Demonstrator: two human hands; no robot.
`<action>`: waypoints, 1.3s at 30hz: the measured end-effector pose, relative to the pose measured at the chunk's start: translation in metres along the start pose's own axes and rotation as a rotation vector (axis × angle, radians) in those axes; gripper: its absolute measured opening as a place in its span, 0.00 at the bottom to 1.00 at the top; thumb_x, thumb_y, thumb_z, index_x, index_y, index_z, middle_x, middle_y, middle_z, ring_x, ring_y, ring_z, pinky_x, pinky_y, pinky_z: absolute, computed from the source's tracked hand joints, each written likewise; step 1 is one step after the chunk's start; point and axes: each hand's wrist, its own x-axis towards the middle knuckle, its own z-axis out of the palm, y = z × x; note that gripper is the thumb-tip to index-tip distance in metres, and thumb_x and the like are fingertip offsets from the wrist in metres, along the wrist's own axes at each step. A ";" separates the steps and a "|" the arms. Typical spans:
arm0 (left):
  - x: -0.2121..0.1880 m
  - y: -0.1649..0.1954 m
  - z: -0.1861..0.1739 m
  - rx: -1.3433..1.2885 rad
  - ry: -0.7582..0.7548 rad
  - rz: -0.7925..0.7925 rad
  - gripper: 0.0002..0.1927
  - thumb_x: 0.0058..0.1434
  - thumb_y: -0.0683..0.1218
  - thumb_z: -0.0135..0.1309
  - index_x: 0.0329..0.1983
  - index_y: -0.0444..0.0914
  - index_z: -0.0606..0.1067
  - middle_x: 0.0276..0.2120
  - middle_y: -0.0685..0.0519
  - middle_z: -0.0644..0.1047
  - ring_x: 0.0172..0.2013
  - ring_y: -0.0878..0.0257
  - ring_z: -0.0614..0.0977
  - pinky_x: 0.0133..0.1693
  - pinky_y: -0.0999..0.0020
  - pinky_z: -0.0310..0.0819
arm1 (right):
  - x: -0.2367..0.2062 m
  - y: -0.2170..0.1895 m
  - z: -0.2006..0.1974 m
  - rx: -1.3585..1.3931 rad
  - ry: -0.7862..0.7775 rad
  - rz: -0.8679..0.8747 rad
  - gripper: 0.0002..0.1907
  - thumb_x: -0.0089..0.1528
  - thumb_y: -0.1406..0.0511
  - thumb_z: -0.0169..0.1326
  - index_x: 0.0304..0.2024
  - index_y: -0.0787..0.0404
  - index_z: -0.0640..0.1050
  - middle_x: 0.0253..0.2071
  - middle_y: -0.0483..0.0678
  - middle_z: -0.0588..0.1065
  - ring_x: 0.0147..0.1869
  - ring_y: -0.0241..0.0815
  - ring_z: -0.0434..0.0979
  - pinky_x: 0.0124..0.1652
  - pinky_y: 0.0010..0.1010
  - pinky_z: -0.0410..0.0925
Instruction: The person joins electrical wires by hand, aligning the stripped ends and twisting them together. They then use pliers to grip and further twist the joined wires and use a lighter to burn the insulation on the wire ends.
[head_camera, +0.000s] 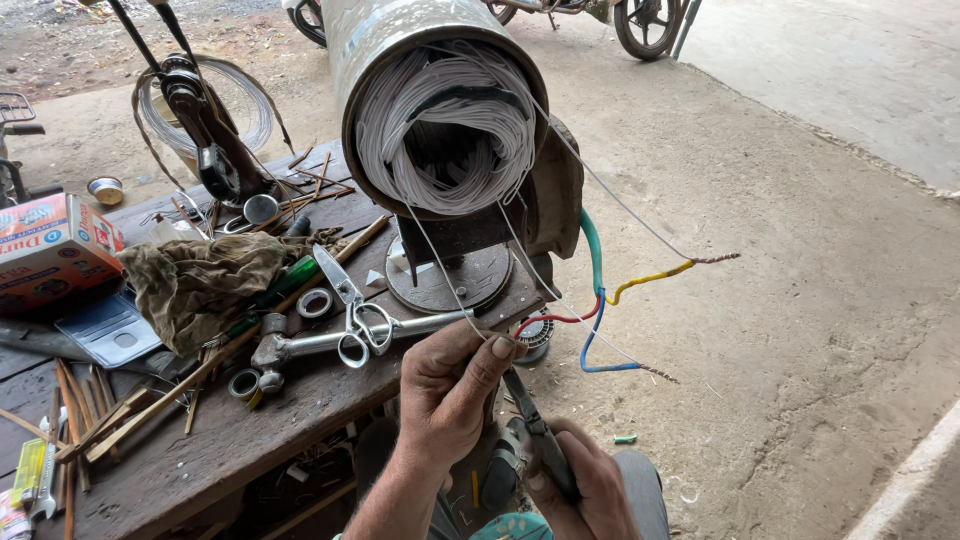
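Left hand is up at the edge of the weathered wooden workbench, thumb and fingers closed in a pinch on a thin white wire that runs down from the motor above. Right hand sits lower, just beside the left, fist wrapped around the handles of a pair of dark metal pliers, and the nose of the pliers points up to the spot where the left thumb pinches; whether it bites the wire is hidden by the thumb.

That wire comes out of the grey cylindrical motor housing, standing on its round metal base on the bench, its open end packed with white coiled winding. A second thin white strand leaves the winding and slants off to the right.

From behind the housing hang coloured leads: a green one, a yellow one ending in bare twisted copper, a red one and a blue one, all dangling past the bench edge over the dusty concrete floor.

On the bench, left of the hands: steel scissors lying across a long metal tool, a small roll of tape, an olive rag, a green-handled screwdriver poking out from under it, and wooden sticks scattered about. Far left, a red and white cardboard box
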 end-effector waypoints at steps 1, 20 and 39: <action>0.000 -0.001 -0.001 -0.009 -0.002 0.002 0.09 0.70 0.43 0.57 0.39 0.31 0.82 0.29 0.55 0.79 0.30 0.73 0.75 0.31 0.76 0.66 | -0.003 0.007 0.002 0.229 -0.072 0.043 0.17 0.63 0.59 0.60 0.44 0.69 0.79 0.38 0.56 0.78 0.35 0.46 0.81 0.35 0.34 0.72; -0.005 -0.017 -0.014 -0.187 -0.079 -0.111 0.25 0.71 0.59 0.46 0.42 0.33 0.81 0.30 0.54 0.78 0.31 0.69 0.76 0.33 0.74 0.70 | -0.039 0.090 0.002 1.114 -0.461 0.133 0.22 0.71 0.61 0.53 0.55 0.79 0.76 0.57 0.66 0.76 0.57 0.51 0.79 0.53 0.41 0.71; -0.050 0.004 0.013 -0.023 0.174 -0.330 0.13 0.60 0.41 0.65 0.43 0.27 0.82 0.32 0.48 0.85 0.31 0.69 0.84 0.34 0.74 0.81 | 0.082 -0.004 -0.073 0.171 -0.617 -0.296 0.20 0.66 0.58 0.58 0.56 0.63 0.80 0.68 0.55 0.73 0.70 0.52 0.74 0.64 0.43 0.66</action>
